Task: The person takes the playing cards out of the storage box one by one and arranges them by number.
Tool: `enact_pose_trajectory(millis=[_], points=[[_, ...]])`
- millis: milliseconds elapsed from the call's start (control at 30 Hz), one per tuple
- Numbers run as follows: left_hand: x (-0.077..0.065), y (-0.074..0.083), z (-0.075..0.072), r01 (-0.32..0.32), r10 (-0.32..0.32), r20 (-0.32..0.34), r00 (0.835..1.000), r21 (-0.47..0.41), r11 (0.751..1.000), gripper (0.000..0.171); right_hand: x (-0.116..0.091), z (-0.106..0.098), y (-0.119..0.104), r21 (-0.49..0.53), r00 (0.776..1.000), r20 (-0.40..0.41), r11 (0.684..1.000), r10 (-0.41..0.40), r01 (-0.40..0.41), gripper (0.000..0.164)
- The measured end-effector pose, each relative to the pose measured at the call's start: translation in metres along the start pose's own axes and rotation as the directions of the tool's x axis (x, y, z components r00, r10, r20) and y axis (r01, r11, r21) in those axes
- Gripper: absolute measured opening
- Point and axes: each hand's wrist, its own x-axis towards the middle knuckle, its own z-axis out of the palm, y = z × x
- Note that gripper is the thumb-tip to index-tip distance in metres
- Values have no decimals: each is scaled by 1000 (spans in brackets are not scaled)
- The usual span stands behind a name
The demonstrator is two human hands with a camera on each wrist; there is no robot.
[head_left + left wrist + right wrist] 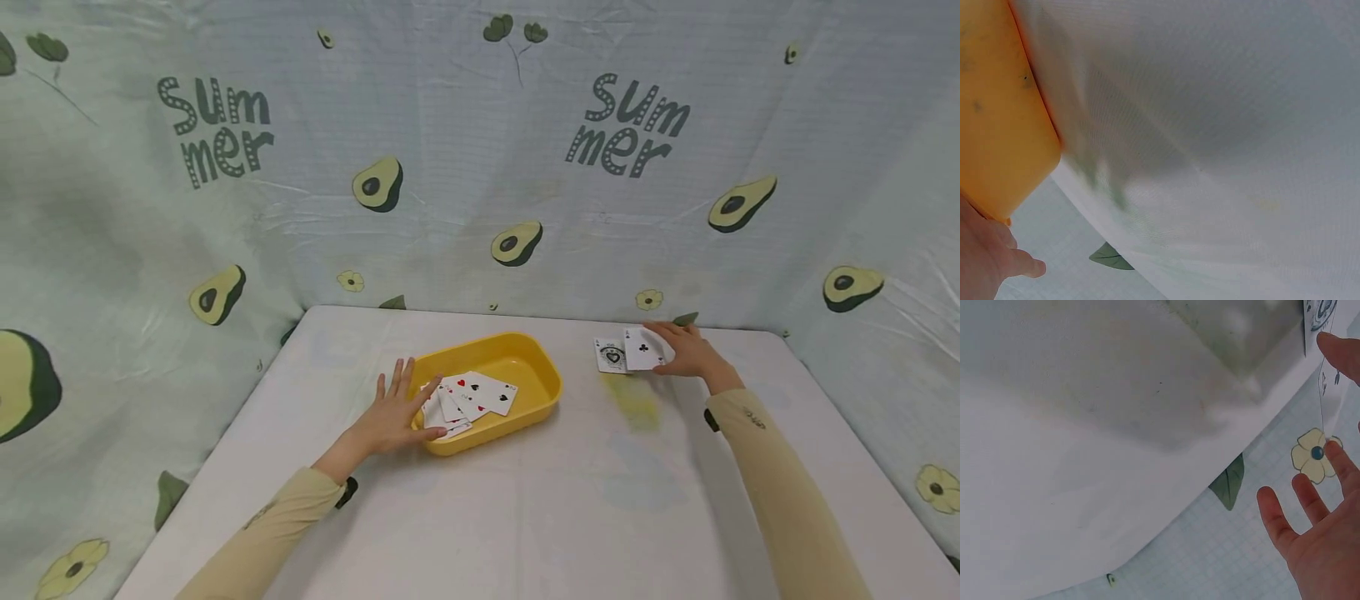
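Note:
In the head view my right hand [686, 352] pinches an ace of clubs [641, 348] between thumb and forefinger at the table's back right. The ace overlaps the right side of another card [611, 357] with a round ornate emblem. From the right wrist, the held card [1330, 394] spans thumb to fingertip, and the other fingers are spread. My left hand [392, 419], fingers spread, rests at the left end of a yellow tray [536, 379]. Several face-up playing cards [487, 390] lie fanned inside the tray's left half, partly hidden by that hand.
The white-covered table [517, 517] ends at the back against a hanging cloth [442, 125] printed with avocados, flowers and lettering. The same cloth hangs along both sides. A pale yellow patch [636, 402] marks the table in front of the two cards.

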Motion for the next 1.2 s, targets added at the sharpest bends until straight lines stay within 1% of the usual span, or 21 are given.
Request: enact_pose_trajectory(millis=[133, 233, 300, 367, 467, 500, 600, 733, 867, 1000, 1200], points=[[0, 0, 1, -11, 11, -7, 1000, 8, 1000, 86, -4, 0, 7, 4, 1000, 25, 1000, 18, -19, 77], [-1, -1, 1, -32, 31, -34, 999, -31, 999, 86, -5, 1, 11, 9, 998, 41, 999, 38, -39, 77], [-2, -1, 2, -57, 53, -62, 997, -68, 996, 86, -5, 1, 12, 13, 998, 49, 999, 50, -51, 77], [-2, -1, 2, -60, 55, -68, 996, -73, 996, 86, -5, 2, 14, 15, 996, 62, 997, 69, -70, 77], [-1, -2, 2, -40, 38, -46, 998, -44, 998, 86, -5, 3, 15, 12, 994, 75, 996, 82, -83, 78], [0, -2, 2, -24, 24, -28, 999, -26, 999, 86, -5, 3, 15, 8, 994, 75, 996, 85, -86, 78], [1, -2, 3, -11, 11, -7, 1000, -12, 1000, 86, -6, 4, 15, -24, 995, 62, 997, 80, -79, 77], [0, -2, 3, -7, 7, -4, 1000, -12, 1000, 86, -6, 5, 13, -97, 995, 42, 992, 86, -81, 74], [0, -1, 2, -3, 3, -5, 1000, -8, 1000, 85, -5, 6, 14, -156, 994, 28, 982, 110, -104, 74], [0, -1, 1, -4, 4, -2, 1000, -8, 1000, 86, -5, 7, 15, -173, 992, 15, 978, 123, -119, 75], [0, 0, 0, -15, 15, -5, 1000, -8, 1000, 86, -4, 10, 20, -173, 992, 27, 978, 127, -120, 76]])
